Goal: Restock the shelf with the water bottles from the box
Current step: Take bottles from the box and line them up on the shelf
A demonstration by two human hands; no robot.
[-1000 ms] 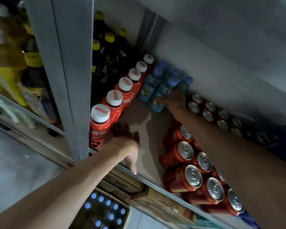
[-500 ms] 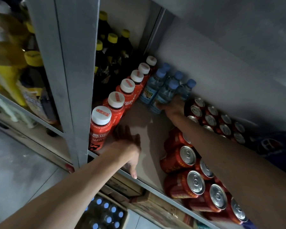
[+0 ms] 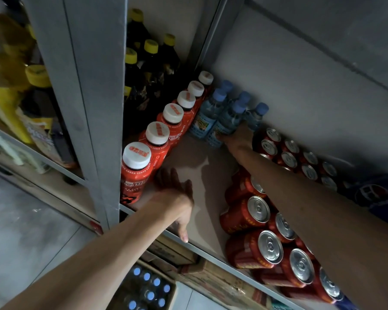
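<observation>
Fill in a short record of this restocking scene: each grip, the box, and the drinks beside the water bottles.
right grip: holds the nearest water bottle at the back
left grip: flat on the shelf board, fingers spread
box: under the shelf board, blue-capped bottles inside
neighbours: white-capped red bottles left, red cans right

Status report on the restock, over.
Left hand flat on beige shelf board. Right hand grips clear blue-capped water bottle at back. Red cans beside right forearm.
</observation>
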